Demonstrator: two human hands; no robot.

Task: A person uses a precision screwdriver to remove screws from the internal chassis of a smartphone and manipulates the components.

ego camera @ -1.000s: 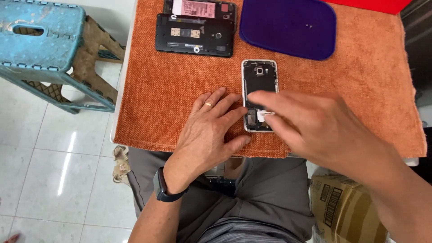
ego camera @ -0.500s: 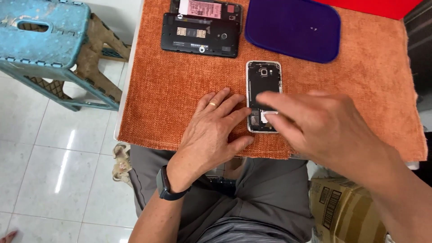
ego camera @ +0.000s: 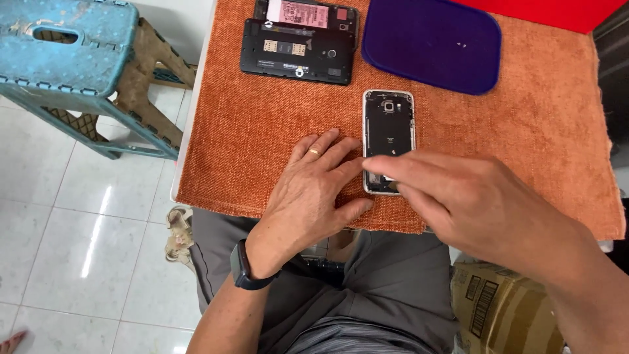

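left hand [ego camera: 311, 190] lies flat, open, fingertips against the phone's [ego camera: 388, 131] edge; right hand [ego camera: 472, 203] pinches at its lower end, hold unclear.

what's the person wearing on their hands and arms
Both arms are bare, with no sleeves or gloves. The left hand has a gold ring on one finger and a dark smartwatch at the wrist. The right hand wears nothing visible.

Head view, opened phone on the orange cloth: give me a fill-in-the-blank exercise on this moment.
1. The silver-framed black phone with its back off lies on the ____ woven cloth.
2. The left hand, flat beside the phone, wears a gold ____.
3. The right hand has its fingers over the phone's ____ end.

Missing words: orange; ring; lower
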